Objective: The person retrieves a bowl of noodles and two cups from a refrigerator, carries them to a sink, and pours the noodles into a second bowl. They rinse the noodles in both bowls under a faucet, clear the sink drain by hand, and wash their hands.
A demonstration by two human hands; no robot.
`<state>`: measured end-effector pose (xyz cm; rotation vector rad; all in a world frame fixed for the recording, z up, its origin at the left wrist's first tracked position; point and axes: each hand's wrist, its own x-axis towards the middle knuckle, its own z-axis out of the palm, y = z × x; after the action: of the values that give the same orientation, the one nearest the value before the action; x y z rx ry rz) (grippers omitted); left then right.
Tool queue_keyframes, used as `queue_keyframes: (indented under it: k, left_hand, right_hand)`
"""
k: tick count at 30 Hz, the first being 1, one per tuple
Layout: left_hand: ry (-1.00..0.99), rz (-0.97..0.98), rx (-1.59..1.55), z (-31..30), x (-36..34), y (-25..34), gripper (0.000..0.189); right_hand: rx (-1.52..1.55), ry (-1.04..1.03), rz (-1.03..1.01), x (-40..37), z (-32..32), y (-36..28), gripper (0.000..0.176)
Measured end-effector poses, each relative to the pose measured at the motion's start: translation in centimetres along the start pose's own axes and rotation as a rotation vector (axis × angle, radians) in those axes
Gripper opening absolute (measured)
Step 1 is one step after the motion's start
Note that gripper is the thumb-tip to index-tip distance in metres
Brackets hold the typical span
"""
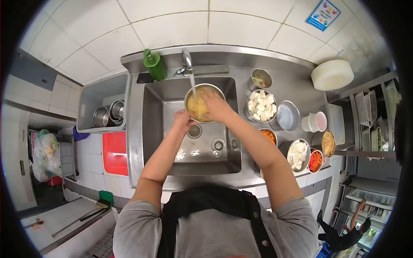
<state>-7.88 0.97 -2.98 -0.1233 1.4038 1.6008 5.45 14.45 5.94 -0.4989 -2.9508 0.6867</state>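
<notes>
A round metal bowl point(204, 85) with yellow shredded strips point(196, 109) in it is held over the steel sink point(161, 152). Water from the faucet point(187, 60) runs into the bowl. My left hand point(184, 120) grips the near left rim, fingers closed on it. Inside the bowl, my right hand point(215, 106) rests on the strips at the right side; its fingers look stretched out, with the tips partly hidden among the strips.
Right of the sink stand metal bowls of white cubes point(261, 105), orange pieces point(268, 136), white chunks point(297, 155) and red strips point(315, 161). A green pump bottle point(155, 65) is behind the sink; a grey bin point(103, 90) is left. Another person point(346, 236) works far right.
</notes>
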Motion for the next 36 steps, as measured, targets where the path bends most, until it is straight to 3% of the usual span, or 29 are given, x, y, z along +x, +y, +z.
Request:
queue_keyframes:
  k: [5,12,15,16,22,25,28,36]
  left_hand:
    - [-0.031,-0.036,-0.099,-1.2,-1.3,0.8,0.019]
    - [-0.029,-0.022,-0.136,-3.4,-0.7,0.5,0.018]
    - [-0.054,0.003,-0.109,-4.0,-0.7,1.2,0.017]
    - [-0.045,0.001,-0.111,-3.9,-0.8,1.3,0.018]
    - [-0.018,-0.016,-0.114,-3.9,-0.8,1.5,0.017]
    - [-0.014,-0.02,-0.153,-5.3,-1.1,2.1,0.016]
    - [0.008,-0.001,-0.121,-6.8,-1.1,2.5,0.017]
    - [0.112,0.06,-0.189,-8.3,-4.9,3.0,0.017]
  right_hand:
    - [-0.237,-0.391,0.141,5.5,2.6,-2.3,0.094]
    - [-0.197,-0.314,0.248,6.8,5.4,-3.2,0.066]
    - [-0.007,-0.207,0.368,7.2,5.0,-2.5,0.064]
    - [-0.072,-0.111,0.357,6.9,5.3,-2.8,0.062]
    - [-0.151,-0.091,0.284,6.9,7.0,-2.9,0.069]
    - [0.153,-0.189,0.087,6.9,5.5,-2.5,0.075]
    - [0.174,-0.2,0.041,6.7,4.5,-3.6,0.086]
    - [0.137,0.134,0.037,4.3,6.2,-9.4,0.075]
